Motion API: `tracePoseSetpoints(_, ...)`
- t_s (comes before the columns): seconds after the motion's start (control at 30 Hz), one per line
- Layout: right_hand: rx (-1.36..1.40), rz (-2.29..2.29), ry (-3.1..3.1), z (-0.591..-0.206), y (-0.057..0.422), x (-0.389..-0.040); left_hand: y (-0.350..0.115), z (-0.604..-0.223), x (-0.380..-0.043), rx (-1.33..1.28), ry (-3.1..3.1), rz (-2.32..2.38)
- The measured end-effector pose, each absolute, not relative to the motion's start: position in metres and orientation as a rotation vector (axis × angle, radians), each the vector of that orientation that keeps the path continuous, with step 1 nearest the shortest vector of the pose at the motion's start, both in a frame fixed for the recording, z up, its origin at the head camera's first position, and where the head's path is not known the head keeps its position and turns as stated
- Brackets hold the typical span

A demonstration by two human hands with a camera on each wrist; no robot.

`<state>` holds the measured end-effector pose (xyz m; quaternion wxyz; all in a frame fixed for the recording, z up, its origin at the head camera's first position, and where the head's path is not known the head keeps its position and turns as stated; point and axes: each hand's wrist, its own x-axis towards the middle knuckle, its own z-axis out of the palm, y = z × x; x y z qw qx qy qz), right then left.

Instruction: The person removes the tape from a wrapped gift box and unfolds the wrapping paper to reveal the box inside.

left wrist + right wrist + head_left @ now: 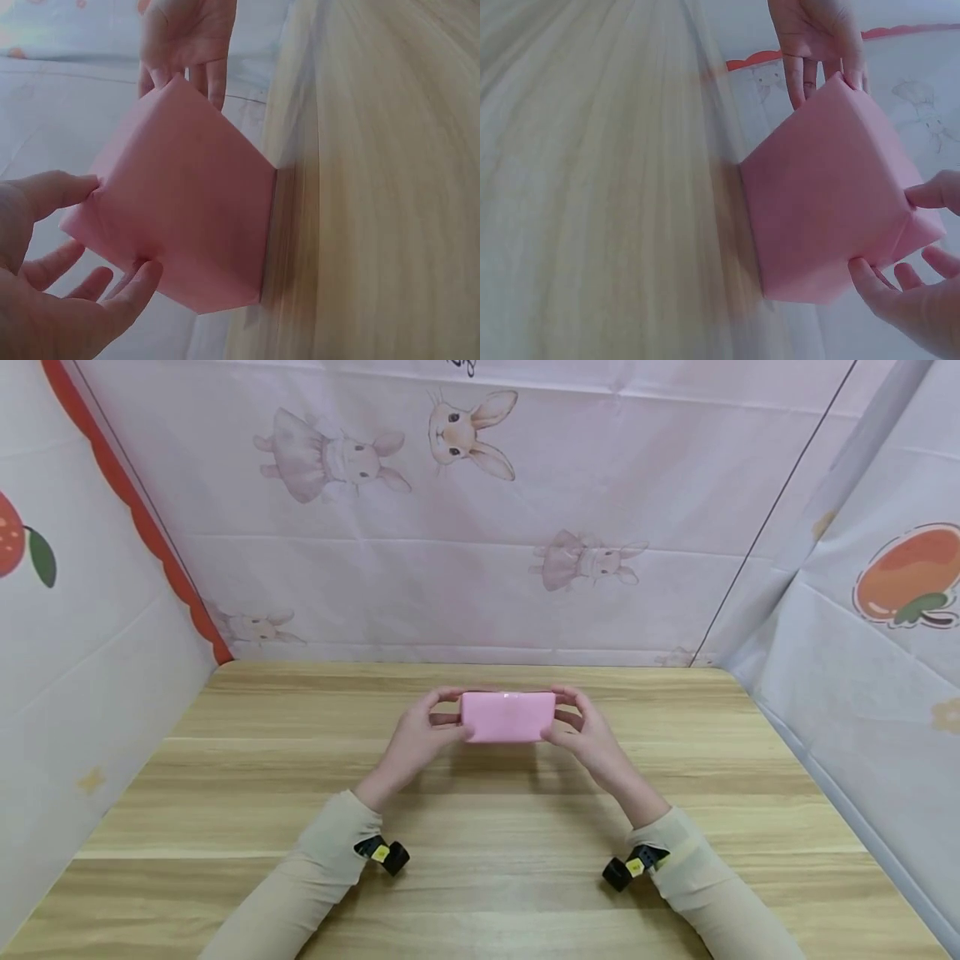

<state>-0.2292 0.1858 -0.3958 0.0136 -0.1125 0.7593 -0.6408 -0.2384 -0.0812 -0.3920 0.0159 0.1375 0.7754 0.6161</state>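
- I have the pink box (507, 718) between my left hand (423, 731) and right hand (592, 739), toward the far edge of the surface (480, 860).
- Fingers grip its 2 opposite ends, probably for balance; whether it touches down, I cannot tell.

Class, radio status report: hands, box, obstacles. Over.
Left hand and right hand gripping pink box at opposite ends. Its contact with table unclear. No obstacle seen around it.

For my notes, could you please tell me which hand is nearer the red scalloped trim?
The left hand: it holds the pink box at the end toward the red trim; the right hand holds the opposite end, farther away.
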Motion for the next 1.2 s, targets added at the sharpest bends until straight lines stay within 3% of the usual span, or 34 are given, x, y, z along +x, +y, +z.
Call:
tracePoseSetpoints(0.73,-0.612,-1.629,2.686,-0.4,0.182,-0.22,-0.084,-0.391,-0.229,0.884,2.947,1.179)
tracePoseSetpoints(1.2,-1.055,-0.979,3.095,-0.4,0.174,-0.21,-0.087,-0.394,-0.223,1.317,3.033,0.683)
